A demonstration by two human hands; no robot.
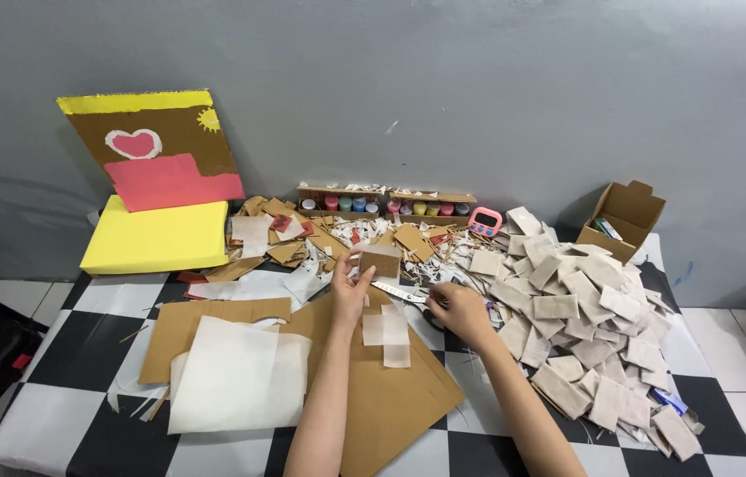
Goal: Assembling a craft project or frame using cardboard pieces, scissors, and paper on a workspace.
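Note:
My left hand (351, 291) holds a small brown cardboard rectangle (380, 262) upright by its lower left edge, above a large brown cardboard sheet (391, 397). My right hand (459, 309) rests on the mat just to the right, closed around the dark handle of scissors (404, 292) whose blades point left toward the cardboard piece. A few small white paper pieces (388, 331) lie on the big sheet below both hands.
A heap of paper-covered rectangles (585, 327) lies at right. Scraps and a row of paint pots (382, 205) sit at the back, beside a pink timer (484, 221) and open box (622, 218). A yellow box (157, 237) with painted board stands left; white paper sheet (236, 375) near front.

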